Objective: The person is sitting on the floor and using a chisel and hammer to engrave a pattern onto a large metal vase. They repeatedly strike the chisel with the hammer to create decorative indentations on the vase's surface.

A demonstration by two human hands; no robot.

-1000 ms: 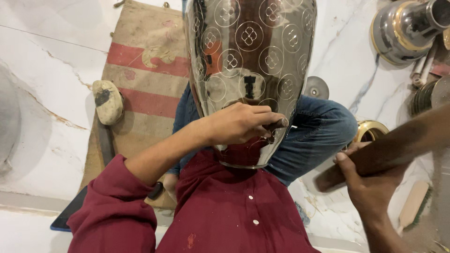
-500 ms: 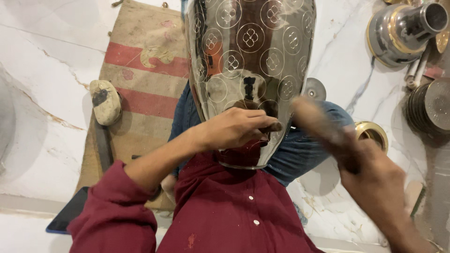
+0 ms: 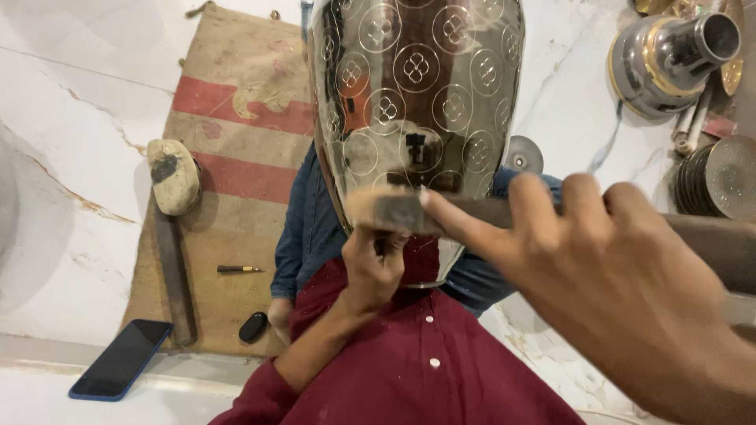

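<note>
Nearest the camera, at about four o'clock, the right hand (image 3: 630,291) is closed around a dark wooden bar (image 3: 472,214), forefinger stretched along it; the bar runs level toward nine o'clock and its blunt end lies over the lower part of the vessel. Whether the end touches the metal cannot be told, as it is blurred. Just below the bar's end, near the middle, the left hand (image 3: 376,267) comes up from a maroon sleeve and is curled shut on a small dark tool (image 3: 386,242) pressed against the vessel's lower edge; the tool's shape is mostly hidden by the fingers.

The large polished metal vessel (image 3: 417,102) stands between the knees, resting against the maroon shirt (image 3: 417,362) and blue jeans (image 3: 311,228), and rises toward twelve o'clock. Its surface carries rows of engraved circles with four-petal motifs.

Farther out at nine o'clock a striped burlap mat (image 3: 236,157) lies on the marble floor (image 3: 71,118). On it lie a stone-headed mallet (image 3: 173,177), a small chisel (image 3: 240,269) and a little black object (image 3: 253,327). A blue phone (image 3: 120,360) lies at eight o'clock on the floor beside the mat.

At two o'clock, farthest away, lie a steel-and-brass pot (image 3: 669,55) on its side and a stack of metal discs (image 3: 720,177).
</note>
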